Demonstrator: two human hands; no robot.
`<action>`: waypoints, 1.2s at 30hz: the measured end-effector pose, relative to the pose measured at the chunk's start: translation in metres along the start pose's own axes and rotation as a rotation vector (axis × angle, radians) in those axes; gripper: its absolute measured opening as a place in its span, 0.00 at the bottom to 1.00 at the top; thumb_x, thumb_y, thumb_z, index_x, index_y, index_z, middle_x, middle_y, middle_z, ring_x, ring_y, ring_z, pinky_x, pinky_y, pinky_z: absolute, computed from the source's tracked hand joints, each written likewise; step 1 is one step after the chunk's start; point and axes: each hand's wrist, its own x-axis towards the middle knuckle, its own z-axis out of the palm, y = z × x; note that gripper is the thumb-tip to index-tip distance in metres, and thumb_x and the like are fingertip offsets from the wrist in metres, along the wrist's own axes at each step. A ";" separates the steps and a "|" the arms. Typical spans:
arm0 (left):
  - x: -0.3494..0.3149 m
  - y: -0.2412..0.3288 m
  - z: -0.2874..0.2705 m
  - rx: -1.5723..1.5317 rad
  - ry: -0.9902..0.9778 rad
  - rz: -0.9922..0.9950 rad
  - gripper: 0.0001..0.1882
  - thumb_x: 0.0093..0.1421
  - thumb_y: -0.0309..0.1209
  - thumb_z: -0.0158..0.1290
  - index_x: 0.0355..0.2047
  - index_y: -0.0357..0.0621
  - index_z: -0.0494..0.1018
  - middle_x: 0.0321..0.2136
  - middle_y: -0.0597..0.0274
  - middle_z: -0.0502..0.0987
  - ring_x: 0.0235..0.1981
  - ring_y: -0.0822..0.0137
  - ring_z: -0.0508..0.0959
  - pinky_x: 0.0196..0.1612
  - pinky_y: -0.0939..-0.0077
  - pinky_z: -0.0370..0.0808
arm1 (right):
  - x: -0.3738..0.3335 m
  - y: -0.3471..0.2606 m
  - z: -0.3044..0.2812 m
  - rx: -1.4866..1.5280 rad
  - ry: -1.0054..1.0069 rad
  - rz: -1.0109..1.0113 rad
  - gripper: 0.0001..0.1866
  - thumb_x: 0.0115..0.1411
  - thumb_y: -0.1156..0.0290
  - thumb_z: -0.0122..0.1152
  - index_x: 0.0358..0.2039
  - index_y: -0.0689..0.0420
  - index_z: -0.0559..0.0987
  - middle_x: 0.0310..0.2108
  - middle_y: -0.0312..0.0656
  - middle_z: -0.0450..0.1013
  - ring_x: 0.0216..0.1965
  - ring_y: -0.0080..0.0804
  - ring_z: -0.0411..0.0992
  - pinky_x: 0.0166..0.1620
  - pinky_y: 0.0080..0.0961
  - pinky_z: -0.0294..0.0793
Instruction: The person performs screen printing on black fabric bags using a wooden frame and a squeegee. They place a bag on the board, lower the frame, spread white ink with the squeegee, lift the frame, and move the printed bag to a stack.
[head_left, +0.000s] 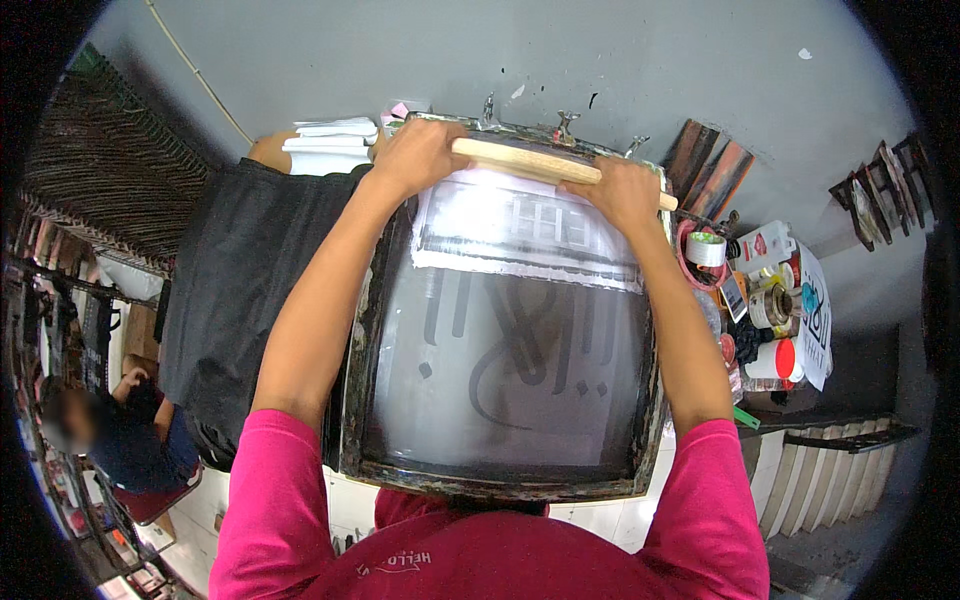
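Note:
My left hand and my right hand are both closed on the pale wooden handle of a squeegee, one near each end. The squeegee lies across the far end of a screen-printing frame with dark, ink-stained edges. On the grey mesh, dark curved strokes and dots form a lettering design. A bright white band with a ragged near edge covers the far part of the mesh. The squeegee's blade is mostly hidden behind the handle and my hands.
Metal clamps stand along the frame's far edge. Left lie a pile of black cloth and white papers. Right are a tape roll, a red-lidded tub and several jars. Another person sits at far left.

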 end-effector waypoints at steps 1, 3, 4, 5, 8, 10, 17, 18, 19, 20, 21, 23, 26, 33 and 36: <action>0.001 -0.002 0.005 -0.009 -0.010 0.005 0.21 0.53 0.43 0.66 0.46 0.49 0.82 0.36 0.50 0.84 0.41 0.47 0.83 0.49 0.52 0.76 | -0.003 0.002 -0.001 0.003 0.010 -0.012 0.37 0.45 0.29 0.69 0.29 0.55 0.86 0.27 0.48 0.81 0.30 0.48 0.81 0.34 0.44 0.78; -0.002 -0.008 0.012 -0.006 -0.016 0.010 0.20 0.53 0.43 0.66 0.44 0.49 0.83 0.35 0.50 0.84 0.39 0.47 0.83 0.47 0.52 0.76 | -0.010 0.003 -0.005 0.015 0.008 -0.019 0.38 0.45 0.28 0.68 0.28 0.56 0.86 0.27 0.49 0.81 0.29 0.47 0.81 0.34 0.43 0.78; -0.008 -0.007 0.012 0.003 -0.013 0.013 0.19 0.53 0.43 0.66 0.43 0.48 0.83 0.34 0.49 0.84 0.39 0.47 0.83 0.46 0.52 0.76 | -0.015 0.000 -0.008 0.023 -0.005 -0.013 0.38 0.45 0.27 0.68 0.29 0.56 0.86 0.27 0.49 0.81 0.29 0.47 0.81 0.34 0.43 0.78; -0.015 -0.006 0.013 0.013 -0.010 0.016 0.18 0.54 0.42 0.66 0.42 0.47 0.83 0.33 0.49 0.84 0.38 0.46 0.83 0.44 0.52 0.76 | -0.021 -0.003 -0.011 0.030 -0.017 -0.008 0.38 0.46 0.27 0.67 0.29 0.56 0.86 0.27 0.49 0.81 0.29 0.47 0.81 0.34 0.42 0.78; -0.042 0.004 0.004 -0.056 0.017 0.059 0.16 0.55 0.40 0.65 0.40 0.44 0.83 0.31 0.47 0.83 0.37 0.46 0.83 0.42 0.53 0.75 | -0.039 -0.017 -0.022 -0.007 -0.068 -0.013 0.37 0.46 0.29 0.68 0.28 0.56 0.86 0.27 0.47 0.81 0.30 0.45 0.81 0.34 0.42 0.78; -0.061 0.016 -0.004 -0.072 -0.020 0.040 0.16 0.55 0.39 0.65 0.38 0.40 0.83 0.30 0.46 0.82 0.35 0.47 0.82 0.41 0.56 0.76 | -0.056 -0.015 -0.019 0.007 -0.007 -0.061 0.36 0.47 0.30 0.68 0.28 0.56 0.85 0.27 0.45 0.81 0.30 0.44 0.81 0.34 0.42 0.78; -0.129 0.031 0.000 -0.052 0.004 0.068 0.14 0.53 0.34 0.67 0.39 0.41 0.83 0.36 0.53 0.84 0.39 0.49 0.82 0.46 0.60 0.78 | -0.120 -0.026 -0.022 0.092 0.049 -0.085 0.23 0.43 0.47 0.78 0.26 0.54 0.82 0.28 0.40 0.78 0.33 0.41 0.79 0.36 0.38 0.78; -0.135 0.030 0.003 -0.055 0.057 0.106 0.14 0.53 0.34 0.67 0.38 0.41 0.83 0.35 0.53 0.84 0.38 0.50 0.82 0.46 0.60 0.78 | -0.127 -0.027 -0.020 0.101 0.072 -0.099 0.22 0.41 0.50 0.80 0.26 0.54 0.82 0.28 0.39 0.78 0.33 0.41 0.79 0.36 0.38 0.78; -0.140 0.030 0.007 -0.059 0.118 0.146 0.13 0.53 0.33 0.67 0.37 0.40 0.83 0.34 0.53 0.84 0.38 0.51 0.82 0.45 0.59 0.78 | -0.132 -0.030 -0.022 0.104 0.095 -0.097 0.20 0.40 0.56 0.80 0.29 0.53 0.82 0.30 0.39 0.77 0.35 0.40 0.78 0.36 0.38 0.77; -0.144 0.030 0.009 -0.060 0.180 0.184 0.13 0.53 0.33 0.67 0.36 0.40 0.83 0.33 0.53 0.84 0.37 0.51 0.83 0.45 0.59 0.78 | -0.133 -0.031 -0.022 0.122 0.125 -0.118 0.20 0.40 0.57 0.80 0.29 0.53 0.82 0.29 0.38 0.77 0.35 0.40 0.78 0.36 0.38 0.77; -0.150 0.026 0.005 -0.141 0.017 0.053 0.22 0.53 0.35 0.68 0.48 0.40 0.80 0.46 0.48 0.82 0.47 0.50 0.81 0.54 0.59 0.76 | -0.134 -0.031 -0.021 0.142 0.155 -0.141 0.19 0.41 0.57 0.79 0.29 0.53 0.81 0.29 0.38 0.77 0.34 0.40 0.78 0.35 0.38 0.77; -0.164 0.028 0.000 -0.185 0.195 0.016 0.32 0.54 0.37 0.68 0.58 0.40 0.74 0.55 0.46 0.77 0.56 0.47 0.77 0.61 0.57 0.72 | -0.130 -0.030 -0.022 0.182 0.205 -0.166 0.18 0.42 0.58 0.79 0.28 0.53 0.81 0.28 0.39 0.77 0.34 0.40 0.77 0.35 0.39 0.76; -0.210 0.028 -0.023 -0.227 0.207 -0.114 0.48 0.54 0.43 0.68 0.70 0.39 0.59 0.68 0.44 0.65 0.69 0.45 0.64 0.72 0.53 0.58 | -0.117 -0.023 -0.025 0.205 0.261 -0.155 0.18 0.44 0.57 0.79 0.26 0.54 0.80 0.26 0.40 0.76 0.31 0.42 0.77 0.34 0.40 0.75; -0.358 0.029 -0.049 -0.345 -0.113 -0.430 0.64 0.40 0.50 0.76 0.72 0.39 0.54 0.71 0.43 0.59 0.73 0.46 0.56 0.75 0.51 0.50 | -0.020 -0.002 -0.015 0.163 0.125 -0.097 0.27 0.45 0.44 0.78 0.30 0.56 0.83 0.29 0.47 0.80 0.33 0.48 0.79 0.39 0.43 0.77; -0.399 0.035 -0.047 -0.218 -0.201 -0.367 0.78 0.29 0.51 0.80 0.74 0.37 0.45 0.73 0.39 0.52 0.74 0.40 0.51 0.76 0.45 0.43 | 0.018 -0.007 -0.023 0.130 -0.122 -0.001 0.32 0.41 0.40 0.78 0.34 0.57 0.85 0.35 0.49 0.82 0.39 0.49 0.80 0.46 0.45 0.76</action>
